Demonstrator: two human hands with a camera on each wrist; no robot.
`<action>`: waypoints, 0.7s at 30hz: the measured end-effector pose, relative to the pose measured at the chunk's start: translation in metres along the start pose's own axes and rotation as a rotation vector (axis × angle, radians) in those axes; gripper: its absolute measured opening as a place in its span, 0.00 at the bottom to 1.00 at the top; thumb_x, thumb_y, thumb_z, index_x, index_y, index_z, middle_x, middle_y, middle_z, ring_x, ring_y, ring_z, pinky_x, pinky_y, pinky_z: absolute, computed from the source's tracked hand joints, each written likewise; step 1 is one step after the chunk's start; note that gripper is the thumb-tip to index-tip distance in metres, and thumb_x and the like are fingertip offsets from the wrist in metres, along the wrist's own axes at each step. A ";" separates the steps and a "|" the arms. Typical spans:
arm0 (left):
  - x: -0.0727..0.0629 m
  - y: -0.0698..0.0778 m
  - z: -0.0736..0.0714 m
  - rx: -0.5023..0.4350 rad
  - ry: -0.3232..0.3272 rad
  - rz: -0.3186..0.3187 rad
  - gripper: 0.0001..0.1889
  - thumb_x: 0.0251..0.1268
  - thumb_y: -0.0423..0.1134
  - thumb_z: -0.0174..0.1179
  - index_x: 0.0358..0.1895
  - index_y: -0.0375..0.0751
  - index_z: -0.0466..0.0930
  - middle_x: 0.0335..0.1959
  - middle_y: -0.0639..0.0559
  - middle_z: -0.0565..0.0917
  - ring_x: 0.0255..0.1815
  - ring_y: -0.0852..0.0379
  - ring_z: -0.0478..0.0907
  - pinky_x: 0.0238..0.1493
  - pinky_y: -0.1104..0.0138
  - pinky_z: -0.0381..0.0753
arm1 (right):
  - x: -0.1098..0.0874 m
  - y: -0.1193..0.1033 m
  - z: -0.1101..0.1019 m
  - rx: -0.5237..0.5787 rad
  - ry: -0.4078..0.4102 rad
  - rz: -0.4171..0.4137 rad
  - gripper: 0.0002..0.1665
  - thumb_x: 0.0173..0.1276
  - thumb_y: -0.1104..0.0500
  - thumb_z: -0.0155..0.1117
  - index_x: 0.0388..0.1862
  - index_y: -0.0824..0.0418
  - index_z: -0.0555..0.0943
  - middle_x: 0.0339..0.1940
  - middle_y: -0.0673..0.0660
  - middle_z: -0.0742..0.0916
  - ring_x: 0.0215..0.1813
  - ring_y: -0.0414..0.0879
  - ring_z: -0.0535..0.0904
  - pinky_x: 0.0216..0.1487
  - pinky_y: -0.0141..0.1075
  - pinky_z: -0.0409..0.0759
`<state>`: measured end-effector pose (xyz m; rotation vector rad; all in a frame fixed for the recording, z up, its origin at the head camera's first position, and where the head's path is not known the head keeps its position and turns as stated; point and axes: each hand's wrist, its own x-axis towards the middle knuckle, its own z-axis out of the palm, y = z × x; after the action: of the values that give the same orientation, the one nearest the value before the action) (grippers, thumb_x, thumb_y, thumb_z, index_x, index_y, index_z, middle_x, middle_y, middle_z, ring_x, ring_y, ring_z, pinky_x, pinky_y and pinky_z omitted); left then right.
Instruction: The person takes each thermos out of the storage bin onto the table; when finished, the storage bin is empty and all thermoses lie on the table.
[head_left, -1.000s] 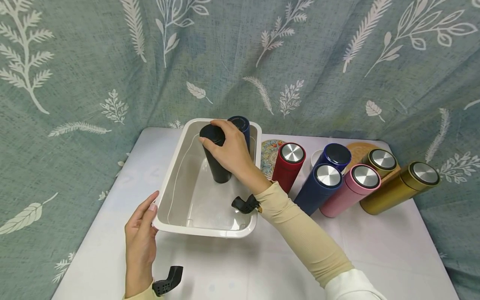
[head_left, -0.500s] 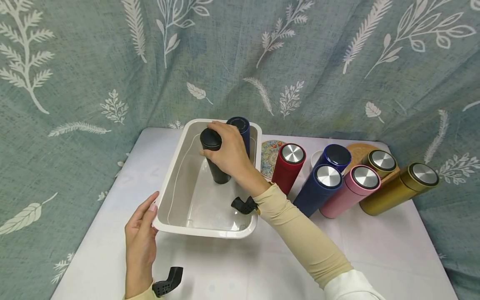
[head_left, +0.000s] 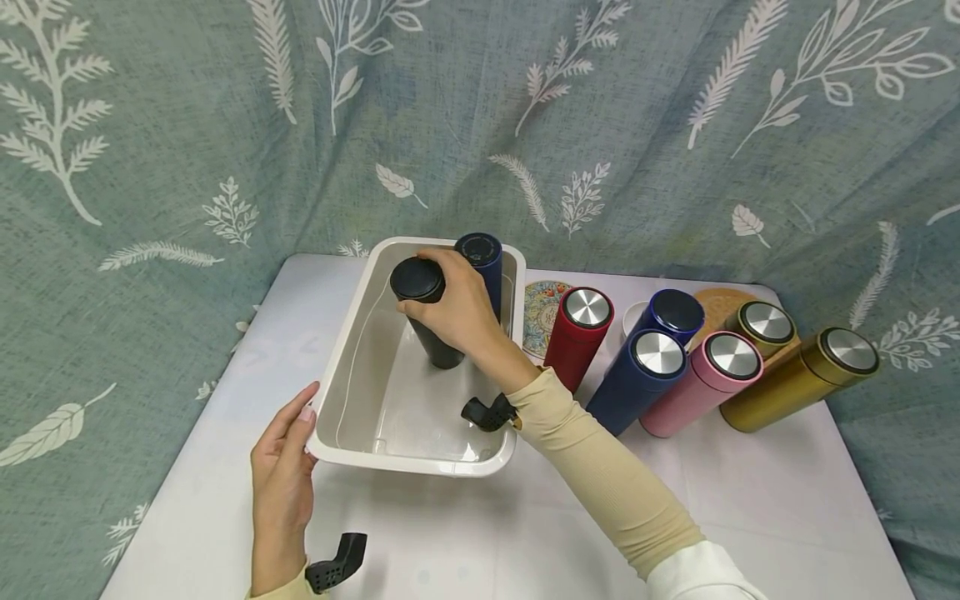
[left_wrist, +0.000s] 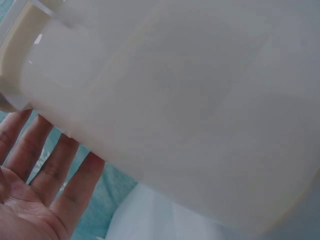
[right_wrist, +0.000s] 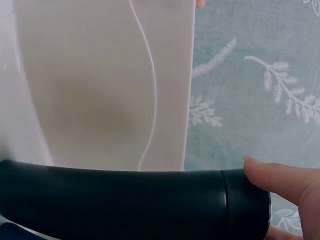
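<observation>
My right hand (head_left: 457, 304) pinches a black thermos bottle (head_left: 431, 333) near its cap, thumb on the near side. The bottle leans to the left inside a white plastic bin (head_left: 412, 467), its base near the bin's floor. In the right wrist view the black bottle (right_wrist: 115, 200) lies across the bottom, the thumb at its cap end. Beside the hand, a dark blue bottle (head_left: 486, 262) stands in the bin's back right corner. My left hand (head_left: 281, 492) touches the bin's front left corner. Its fingers (left_wrist: 75, 192) look straight in the left wrist view; the thumb is hidden there.
Right of the bin stand a red bottle (head_left: 573, 350), navy (head_left: 630, 383), blue (head_left: 671, 312) and pink (head_left: 693, 387) bottles, and gold ones (head_left: 795, 383). Behind them lie a patterned round mat (head_left: 542, 312) and a wooden board (head_left: 720, 296). A leaf-print curtain (head_left: 450, 125) hangs behind the table.
The black bottle's top has tipped left and toward me, and its cap shows more from under the right hand. The left hand, the bin and the other bottles have kept their places.
</observation>
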<state>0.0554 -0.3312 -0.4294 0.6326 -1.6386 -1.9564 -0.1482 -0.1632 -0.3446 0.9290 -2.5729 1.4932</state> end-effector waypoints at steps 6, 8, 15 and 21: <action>0.000 0.000 0.000 -0.005 -0.003 0.010 0.20 0.77 0.33 0.53 0.66 0.28 0.74 0.58 0.54 0.84 0.53 0.61 0.84 0.41 0.71 0.87 | 0.001 0.002 0.002 0.012 -0.046 0.073 0.49 0.56 0.53 0.79 0.75 0.56 0.67 0.72 0.58 0.76 0.70 0.54 0.74 0.68 0.48 0.75; 0.000 0.000 0.000 -0.008 -0.005 0.012 0.20 0.77 0.33 0.52 0.66 0.28 0.73 0.58 0.54 0.84 0.54 0.61 0.84 0.41 0.71 0.87 | 0.001 0.002 0.002 0.011 -0.060 0.089 0.49 0.56 0.53 0.79 0.75 0.55 0.67 0.72 0.57 0.76 0.69 0.54 0.75 0.66 0.49 0.77; 0.000 0.000 0.000 -0.001 -0.005 0.008 0.20 0.77 0.33 0.53 0.66 0.28 0.74 0.58 0.54 0.84 0.54 0.61 0.84 0.41 0.71 0.87 | 0.002 0.004 0.002 0.022 -0.091 0.127 0.50 0.56 0.52 0.80 0.76 0.53 0.66 0.71 0.57 0.77 0.68 0.55 0.77 0.64 0.49 0.79; 0.000 0.000 0.000 -0.002 -0.001 0.005 0.20 0.77 0.33 0.53 0.66 0.28 0.74 0.58 0.54 0.84 0.54 0.60 0.84 0.41 0.70 0.87 | 0.004 0.008 0.003 0.054 -0.082 0.172 0.50 0.53 0.51 0.82 0.74 0.50 0.68 0.67 0.57 0.80 0.65 0.54 0.79 0.62 0.49 0.80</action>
<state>0.0552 -0.3314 -0.4296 0.6263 -1.6367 -1.9545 -0.1544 -0.1650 -0.3513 0.8086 -2.7466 1.6059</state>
